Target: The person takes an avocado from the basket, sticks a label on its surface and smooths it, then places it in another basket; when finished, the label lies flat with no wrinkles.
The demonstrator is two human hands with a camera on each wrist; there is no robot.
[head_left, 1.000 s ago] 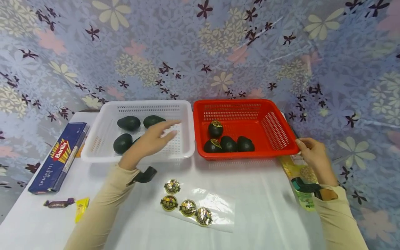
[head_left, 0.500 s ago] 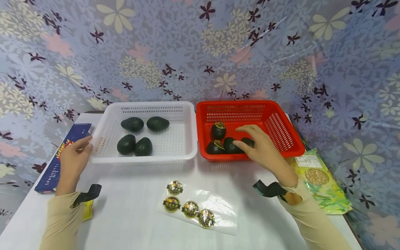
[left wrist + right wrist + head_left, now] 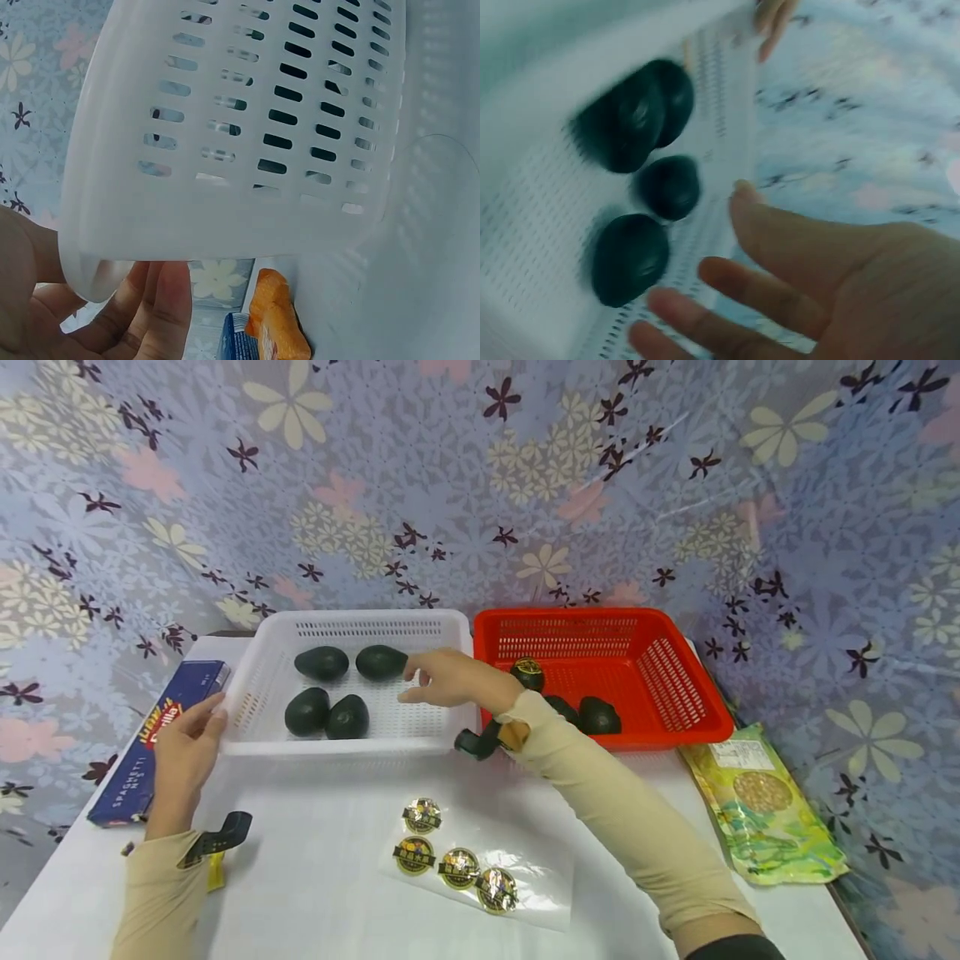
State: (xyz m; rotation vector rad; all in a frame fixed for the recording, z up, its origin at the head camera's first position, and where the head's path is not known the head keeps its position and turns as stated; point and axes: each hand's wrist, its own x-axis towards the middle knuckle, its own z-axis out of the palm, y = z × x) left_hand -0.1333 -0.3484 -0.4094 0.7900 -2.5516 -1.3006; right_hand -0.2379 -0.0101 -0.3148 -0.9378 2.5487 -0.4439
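A white basket (image 3: 352, 745) holds several dark green avocados (image 3: 326, 716). My left hand (image 3: 187, 739) holds its front left corner; the left wrist view shows fingers (image 3: 142, 315) under the basket's rim (image 3: 247, 112). My right hand (image 3: 442, 681) reaches across above the basket's right side, fingers spread and holding nothing. It is nearest the back right avocado (image 3: 381, 662). In the right wrist view the open right hand (image 3: 795, 300) hovers over the avocados (image 3: 630, 259). The red basket (image 3: 690, 693) holds more avocados, one with a gold sticker (image 3: 528, 674); my sleeve partly hides the others.
A clear sheet of gold round stickers (image 3: 480, 860) lies at the table's front centre. A blue spaghetti box (image 3: 157, 735) lies left of the white basket, a green snack packet (image 3: 765, 802) right of the red one. A floral cloth hangs close behind.
My right hand left the red basket and swung left over the white basket. My left hand stayed at the white basket's front left corner.
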